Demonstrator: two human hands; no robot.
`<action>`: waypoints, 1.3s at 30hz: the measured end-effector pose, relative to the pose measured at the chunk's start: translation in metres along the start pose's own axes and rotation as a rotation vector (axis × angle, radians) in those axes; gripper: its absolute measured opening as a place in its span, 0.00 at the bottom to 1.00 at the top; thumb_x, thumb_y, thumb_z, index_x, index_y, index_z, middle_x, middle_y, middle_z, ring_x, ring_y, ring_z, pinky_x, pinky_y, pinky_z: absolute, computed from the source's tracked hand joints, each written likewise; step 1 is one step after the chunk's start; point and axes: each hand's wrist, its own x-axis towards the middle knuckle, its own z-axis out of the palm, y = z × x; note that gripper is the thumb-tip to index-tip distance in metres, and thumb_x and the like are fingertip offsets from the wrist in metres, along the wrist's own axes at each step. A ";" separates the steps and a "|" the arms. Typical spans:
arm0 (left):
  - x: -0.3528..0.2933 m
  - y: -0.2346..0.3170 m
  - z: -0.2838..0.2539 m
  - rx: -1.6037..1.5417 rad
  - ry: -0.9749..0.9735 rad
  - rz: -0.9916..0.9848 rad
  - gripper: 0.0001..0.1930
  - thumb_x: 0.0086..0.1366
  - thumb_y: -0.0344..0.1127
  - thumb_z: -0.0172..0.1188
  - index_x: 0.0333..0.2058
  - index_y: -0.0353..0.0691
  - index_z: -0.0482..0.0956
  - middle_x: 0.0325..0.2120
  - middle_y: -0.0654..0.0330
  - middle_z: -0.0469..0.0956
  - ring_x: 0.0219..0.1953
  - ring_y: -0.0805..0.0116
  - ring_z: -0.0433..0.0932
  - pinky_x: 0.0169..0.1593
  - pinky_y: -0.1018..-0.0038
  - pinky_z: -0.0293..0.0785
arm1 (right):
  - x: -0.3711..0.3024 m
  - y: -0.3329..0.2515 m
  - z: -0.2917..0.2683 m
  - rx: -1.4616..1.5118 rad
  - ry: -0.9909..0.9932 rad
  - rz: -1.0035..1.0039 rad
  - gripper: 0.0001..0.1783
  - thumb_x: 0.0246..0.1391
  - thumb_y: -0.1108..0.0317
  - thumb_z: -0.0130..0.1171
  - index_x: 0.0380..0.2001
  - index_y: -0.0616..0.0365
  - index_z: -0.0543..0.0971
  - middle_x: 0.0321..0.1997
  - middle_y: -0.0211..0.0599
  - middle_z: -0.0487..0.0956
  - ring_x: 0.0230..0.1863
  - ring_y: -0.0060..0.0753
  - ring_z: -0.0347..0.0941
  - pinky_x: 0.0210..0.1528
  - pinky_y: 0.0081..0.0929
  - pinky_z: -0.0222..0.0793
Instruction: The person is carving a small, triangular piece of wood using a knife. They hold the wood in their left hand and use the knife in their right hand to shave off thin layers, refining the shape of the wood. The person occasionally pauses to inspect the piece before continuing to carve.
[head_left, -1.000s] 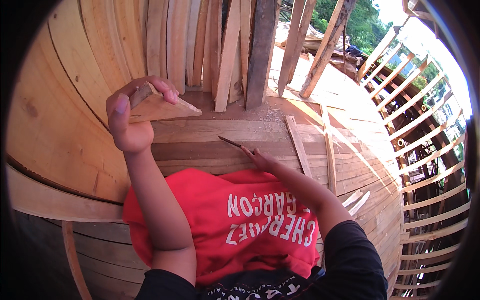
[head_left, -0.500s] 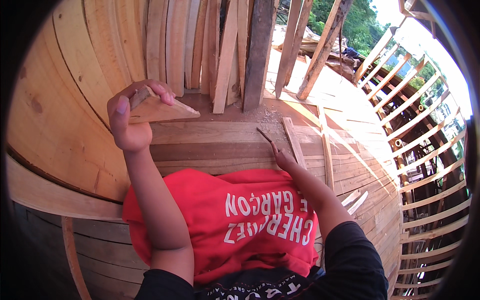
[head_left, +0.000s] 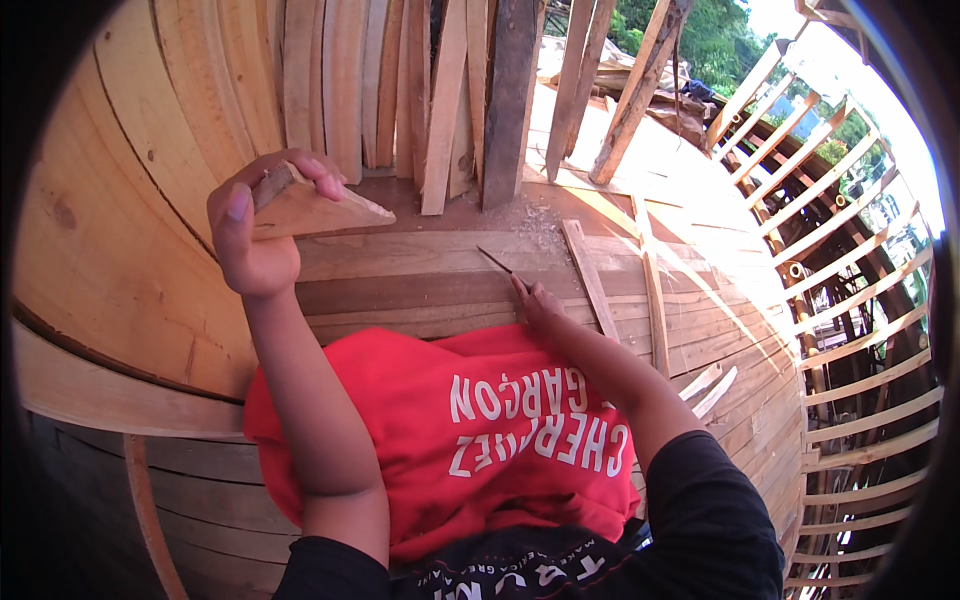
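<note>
At the upper left, my raised left hand (head_left: 252, 255) is wrapped round a pale wooden wedge (head_left: 318, 214). Its fingers curl over the top, the thumb stands at the left side, and the thin end points right. Lower and to the right, my right hand (head_left: 541, 305) is closed round a thin, dark, pointed tool (head_left: 495, 260), whose handle is mostly hidden in the fingers. The tool's tip slants up and left, apart from the wedge, above the floor planks (head_left: 400, 262). Red cloth (head_left: 400, 430) with white lettering covers my lap.
Curved hull-like planking (head_left: 120, 230) rises close on the left. Upright boards (head_left: 345, 90) and a dark post (head_left: 507, 110) stand ahead. Wood shavings (head_left: 540, 225) and loose battens (head_left: 590, 275) lie on the floor. A slatted wooden frame (head_left: 850, 370) runs along the right.
My right hand has moved left with the thin tool, bringing its tip nearer the wedge. My left hand keeps its hold on the wedge, almost in the same place.
</note>
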 end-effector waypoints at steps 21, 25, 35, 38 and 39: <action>-0.004 0.001 -0.013 -0.082 0.120 0.042 0.28 0.63 0.52 0.42 0.33 0.25 0.75 0.26 0.47 0.75 0.31 0.54 0.74 0.42 0.59 0.70 | 0.023 -0.029 0.016 -0.027 0.054 -0.318 0.41 0.58 0.72 0.43 0.72 0.42 0.40 0.43 0.57 0.71 0.34 0.57 0.77 0.35 0.50 0.75; -0.002 -0.002 -0.008 -0.104 0.104 0.044 0.28 0.63 0.52 0.41 0.33 0.26 0.75 0.26 0.47 0.75 0.32 0.54 0.74 0.42 0.58 0.70 | 0.033 0.034 0.037 0.082 0.078 0.209 0.42 0.58 0.73 0.43 0.72 0.42 0.40 0.45 0.60 0.70 0.35 0.59 0.77 0.36 0.51 0.75; -0.001 -0.001 -0.006 -0.068 0.067 0.051 0.28 0.63 0.50 0.41 0.33 0.24 0.75 0.25 0.47 0.75 0.30 0.55 0.74 0.40 0.61 0.72 | 0.003 -0.066 -0.010 -0.034 -0.012 -0.580 0.46 0.56 0.74 0.47 0.72 0.44 0.38 0.44 0.57 0.71 0.34 0.57 0.77 0.33 0.48 0.74; 0.000 0.000 -0.002 -0.054 0.054 0.067 0.28 0.63 0.51 0.41 0.33 0.23 0.75 0.25 0.47 0.76 0.30 0.55 0.75 0.40 0.61 0.72 | 0.017 -0.019 0.012 0.022 0.019 -0.081 0.44 0.56 0.73 0.46 0.72 0.42 0.39 0.44 0.57 0.71 0.34 0.58 0.77 0.34 0.48 0.75; 0.001 -0.001 0.000 -0.061 0.053 0.066 0.28 0.63 0.51 0.42 0.32 0.23 0.75 0.25 0.48 0.76 0.30 0.55 0.75 0.40 0.61 0.72 | 0.025 0.001 0.022 0.062 0.028 0.133 0.44 0.57 0.73 0.46 0.72 0.42 0.40 0.44 0.57 0.72 0.34 0.58 0.77 0.35 0.49 0.75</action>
